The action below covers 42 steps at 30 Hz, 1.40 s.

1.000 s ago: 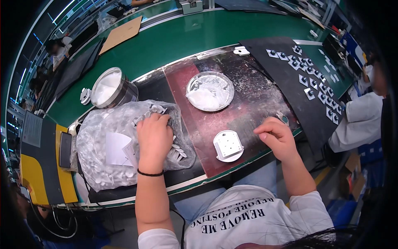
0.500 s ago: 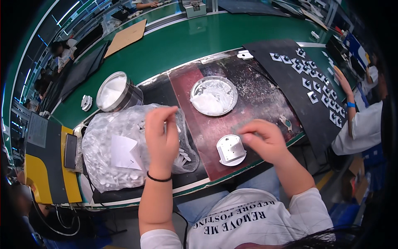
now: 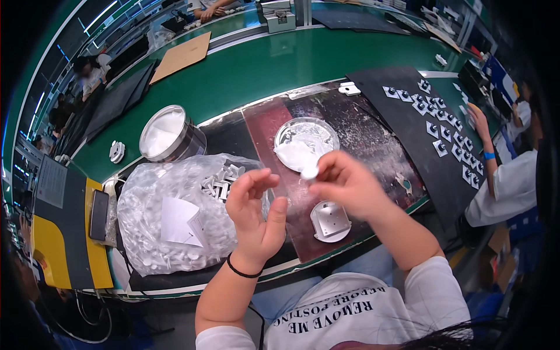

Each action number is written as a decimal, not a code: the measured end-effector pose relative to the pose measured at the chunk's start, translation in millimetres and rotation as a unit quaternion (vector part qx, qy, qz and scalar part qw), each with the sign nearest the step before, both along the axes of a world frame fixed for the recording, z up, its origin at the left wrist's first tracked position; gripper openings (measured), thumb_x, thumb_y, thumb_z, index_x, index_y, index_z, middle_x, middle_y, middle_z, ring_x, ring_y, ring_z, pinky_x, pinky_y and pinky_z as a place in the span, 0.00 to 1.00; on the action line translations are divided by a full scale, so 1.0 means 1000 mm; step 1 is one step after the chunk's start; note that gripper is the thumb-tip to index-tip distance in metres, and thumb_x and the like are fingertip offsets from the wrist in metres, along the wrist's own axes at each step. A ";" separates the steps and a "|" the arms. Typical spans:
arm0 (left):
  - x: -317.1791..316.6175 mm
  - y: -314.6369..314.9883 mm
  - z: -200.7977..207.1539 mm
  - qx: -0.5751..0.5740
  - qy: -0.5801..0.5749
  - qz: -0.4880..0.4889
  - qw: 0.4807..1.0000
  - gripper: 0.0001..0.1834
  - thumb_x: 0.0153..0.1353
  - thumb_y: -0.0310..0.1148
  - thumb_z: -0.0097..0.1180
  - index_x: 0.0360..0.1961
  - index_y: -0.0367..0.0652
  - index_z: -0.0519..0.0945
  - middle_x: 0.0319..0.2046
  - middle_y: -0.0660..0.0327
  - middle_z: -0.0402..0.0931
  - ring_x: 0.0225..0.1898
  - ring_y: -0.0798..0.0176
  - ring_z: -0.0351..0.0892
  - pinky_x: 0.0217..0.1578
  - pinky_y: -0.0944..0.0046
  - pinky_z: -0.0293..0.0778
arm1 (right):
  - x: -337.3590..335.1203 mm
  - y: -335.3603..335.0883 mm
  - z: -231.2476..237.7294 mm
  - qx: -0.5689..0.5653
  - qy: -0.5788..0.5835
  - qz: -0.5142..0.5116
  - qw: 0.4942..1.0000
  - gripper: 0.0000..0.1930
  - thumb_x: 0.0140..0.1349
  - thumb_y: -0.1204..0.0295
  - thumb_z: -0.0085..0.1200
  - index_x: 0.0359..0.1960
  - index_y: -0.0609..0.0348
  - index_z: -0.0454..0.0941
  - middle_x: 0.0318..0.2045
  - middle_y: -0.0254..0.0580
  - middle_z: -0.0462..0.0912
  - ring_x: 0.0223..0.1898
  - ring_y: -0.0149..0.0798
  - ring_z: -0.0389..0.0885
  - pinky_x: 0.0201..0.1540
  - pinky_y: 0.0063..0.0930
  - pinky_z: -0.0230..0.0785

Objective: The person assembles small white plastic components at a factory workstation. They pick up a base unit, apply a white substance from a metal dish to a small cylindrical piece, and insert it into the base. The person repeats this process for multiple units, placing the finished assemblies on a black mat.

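Observation:
Above the dark red mat, my right hand point(image 3: 348, 185) pinches a small white round-headed part point(image 3: 309, 173) between thumb and fingers, just nearer than the shallow round dish point(image 3: 332, 140) of white paste-like stuff. My left hand point(image 3: 256, 219) is open, thumb and fingers apart, at the right side of a clear plastic bag point(image 3: 146, 204). Through the bag's mouth show several white plastic pieces point(image 3: 219, 188) with stems. A silvery round-edged metal plate with small holes point(image 3: 331, 221) lies on the mat beneath my right wrist. A folded white paper point(image 3: 182, 221) rests on the bag.
A clear tub of white material point(image 3: 201, 140) stands behind the bag. At left is a yellow and grey machine point(image 3: 64, 233) with a phone point(image 3: 99, 213) beside it. On the right, a black sheet point(image 3: 402, 131) carries several small dark-centred parts; a co-worker's hand point(image 3: 479, 122) is beyond it.
My right hand has moved left and away from me, and the white part now shows in it. My left hand has moved right and toward me, its fingers spreading, uncovering the bag's mouth.

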State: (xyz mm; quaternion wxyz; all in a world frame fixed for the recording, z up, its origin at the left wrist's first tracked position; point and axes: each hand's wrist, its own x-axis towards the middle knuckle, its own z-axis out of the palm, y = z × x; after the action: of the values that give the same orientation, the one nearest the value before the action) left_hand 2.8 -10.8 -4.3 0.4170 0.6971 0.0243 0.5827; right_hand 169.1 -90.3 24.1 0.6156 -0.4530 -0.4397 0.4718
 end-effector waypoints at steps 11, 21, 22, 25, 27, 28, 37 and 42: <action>-0.005 0.007 0.001 0.045 0.085 0.053 0.994 0.31 0.55 0.21 0.55 0.60 0.41 0.60 0.50 0.49 0.70 0.42 0.56 0.73 0.44 0.60 0.71 | 0.089 0.067 -0.013 -0.020 -0.598 -0.150 0.787 0.07 0.50 0.69 0.60 0.31 0.54 0.83 0.31 0.34 0.80 0.43 0.39 0.73 0.48 0.35 0.62; -0.009 0.007 0.006 0.073 0.135 0.043 0.987 0.33 0.57 0.20 0.52 0.63 0.42 0.54 0.53 0.50 0.65 0.45 0.61 0.72 0.48 0.60 0.69 | 0.088 0.076 -0.029 0.018 -0.683 -0.150 0.715 0.05 0.50 0.68 0.60 0.27 0.51 0.83 0.29 0.31 0.80 0.43 0.36 0.72 0.49 0.36 0.53; -0.008 0.007 0.006 0.074 0.136 0.045 0.987 0.33 0.57 0.20 0.52 0.63 0.42 0.54 0.53 0.50 0.66 0.45 0.61 0.72 0.48 0.60 0.69 | 0.088 0.075 -0.028 0.023 -0.685 -0.151 0.712 0.04 0.50 0.68 0.60 0.27 0.52 0.83 0.29 0.31 0.80 0.42 0.36 0.72 0.49 0.36 0.53; -0.009 0.007 0.006 0.075 0.139 0.054 0.986 0.34 0.55 0.20 0.53 0.62 0.42 0.55 0.52 0.51 0.66 0.45 0.61 0.72 0.48 0.60 0.69 | 0.088 0.075 -0.028 0.034 -0.691 -0.151 0.706 0.04 0.51 0.68 0.59 0.27 0.52 0.83 0.28 0.31 0.80 0.42 0.36 0.72 0.49 0.36 0.53; -0.009 0.007 0.007 0.079 0.141 0.058 0.985 0.34 0.55 0.19 0.54 0.62 0.41 0.55 0.52 0.51 0.66 0.44 0.61 0.72 0.47 0.60 0.69 | 0.088 0.075 -0.028 0.036 -0.697 -0.153 0.699 0.04 0.51 0.68 0.59 0.26 0.52 0.83 0.27 0.31 0.80 0.41 0.36 0.72 0.49 0.36 0.53; -0.009 0.007 0.008 0.081 0.143 0.062 0.984 0.34 0.55 0.19 0.54 0.62 0.41 0.55 0.52 0.51 0.66 0.44 0.61 0.72 0.47 0.61 0.69 | 0.088 0.076 -0.028 0.036 -0.700 -0.153 0.696 0.04 0.51 0.68 0.59 0.26 0.52 0.83 0.27 0.31 0.80 0.41 0.36 0.72 0.48 0.36 0.53; -0.006 0.007 0.010 0.073 0.145 0.072 0.984 0.31 0.51 0.20 0.57 0.58 0.38 0.63 0.49 0.49 0.70 0.42 0.57 0.73 0.43 0.62 0.71 | 0.088 0.072 -0.026 0.012 -0.685 -0.164 0.709 0.06 0.55 0.68 0.56 0.31 0.54 0.82 0.29 0.33 0.81 0.40 0.37 0.73 0.48 0.35 0.55; -0.010 0.006 0.012 0.029 0.211 -0.018 0.977 0.42 0.46 0.34 0.67 0.61 0.37 0.59 0.51 0.49 0.69 0.47 0.51 0.71 0.49 0.56 0.67 | 0.071 0.041 0.007 -0.131 -0.336 -0.103 0.927 0.08 0.61 0.72 0.52 0.39 0.59 0.78 0.32 0.35 0.82 0.37 0.29 0.77 0.44 0.28 0.66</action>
State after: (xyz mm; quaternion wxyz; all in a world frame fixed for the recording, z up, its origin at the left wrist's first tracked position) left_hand -7.2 -5.1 7.8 0.3928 0.8164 0.0822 0.4153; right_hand 240.1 -48.8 31.4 0.4125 -0.7044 -0.5058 0.2790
